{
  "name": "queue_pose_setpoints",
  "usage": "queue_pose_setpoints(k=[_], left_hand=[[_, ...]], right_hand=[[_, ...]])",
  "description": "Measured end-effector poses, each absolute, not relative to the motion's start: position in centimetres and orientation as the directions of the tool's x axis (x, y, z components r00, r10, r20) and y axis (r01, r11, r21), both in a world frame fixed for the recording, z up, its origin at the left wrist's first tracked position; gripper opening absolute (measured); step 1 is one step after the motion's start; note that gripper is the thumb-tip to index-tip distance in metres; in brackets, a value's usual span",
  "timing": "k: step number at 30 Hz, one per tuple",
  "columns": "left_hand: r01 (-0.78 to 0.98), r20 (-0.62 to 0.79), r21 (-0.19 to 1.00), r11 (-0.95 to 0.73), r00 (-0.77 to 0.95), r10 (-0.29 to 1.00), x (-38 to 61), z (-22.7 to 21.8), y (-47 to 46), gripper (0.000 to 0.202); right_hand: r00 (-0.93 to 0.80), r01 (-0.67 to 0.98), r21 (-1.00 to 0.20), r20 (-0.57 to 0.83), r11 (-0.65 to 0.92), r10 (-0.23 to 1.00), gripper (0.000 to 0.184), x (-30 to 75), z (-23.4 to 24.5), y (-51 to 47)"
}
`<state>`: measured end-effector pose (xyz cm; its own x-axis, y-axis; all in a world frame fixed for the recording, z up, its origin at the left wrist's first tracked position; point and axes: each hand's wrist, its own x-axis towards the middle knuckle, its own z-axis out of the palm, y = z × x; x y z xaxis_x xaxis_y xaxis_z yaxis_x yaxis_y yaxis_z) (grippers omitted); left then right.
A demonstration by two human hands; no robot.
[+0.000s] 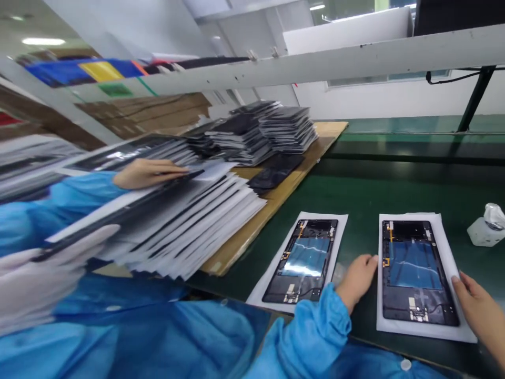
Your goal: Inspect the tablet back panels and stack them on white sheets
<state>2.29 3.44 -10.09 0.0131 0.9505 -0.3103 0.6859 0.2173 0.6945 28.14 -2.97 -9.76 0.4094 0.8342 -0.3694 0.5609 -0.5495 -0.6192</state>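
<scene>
An opened tablet (422, 300) with a blue panel and an orange flex cable lies face up on a white sheet (426, 332) at the right. At the sheet's left edge is my left hand (358, 278), its fingers closed against the edge. My right hand (479, 310) grips the sheet's right edge, thumb on top, the other fingers partly hidden. To the left of my left hand, a second opened tablet (303, 287) rests on its own white sheet (258, 295), beside my blue sleeve.
A co-worker's bare hand (150, 173) and gloved hand (51, 279) hold a dark flat panel (130, 213) above layered white sheets (197, 237). Stacked dark panels (288, 129) stand on a brown board (331, 134). A small white bottle (487, 229) stands right on the green table (366, 195).
</scene>
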Motion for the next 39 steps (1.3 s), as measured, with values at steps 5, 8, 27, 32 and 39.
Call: queue_pose_setpoints(k=[5, 8, 27, 32, 39], left_hand=[[0.753, -0.397, 0.600, 0.268, -0.010, 0.918, 6.1, -11.0, 2.8, 0.035], [0.806, -0.367, 0.551, 0.214, 0.005, 0.930, 5.9, -10.3, 3.1, 0.035], [0.864, -0.321, 0.472, 0.176, -0.018, 0.947, 5.2, -8.5, 2.5, 0.035], [0.734, -0.288, 0.647, 0.206, -0.015, 0.957, 4.7, -8.9, 2.3, 0.035], [-0.234, -0.534, 0.712, 0.662, 0.431, 0.727, 4.3, -4.3, 0.8, 0.054]], right_hand=[[0.401, 0.656, -0.533, -0.353, -0.534, 0.845, 0.067, 28.5, -9.9, -1.4], [0.359, 0.705, -0.490, -0.378, -0.513, 0.854, 0.060, 29.0, -9.8, -0.7], [0.364, 0.467, -0.755, -0.311, -0.460, 0.878, 0.036, 24.2, -6.2, -2.1], [0.365, 0.301, -0.827, -0.361, -0.476, 0.858, 0.032, 24.8, -6.2, -2.1], [0.343, 0.008, -0.865, -0.469, -0.502, 0.814, 0.037, 26.3, -5.2, -3.3]])
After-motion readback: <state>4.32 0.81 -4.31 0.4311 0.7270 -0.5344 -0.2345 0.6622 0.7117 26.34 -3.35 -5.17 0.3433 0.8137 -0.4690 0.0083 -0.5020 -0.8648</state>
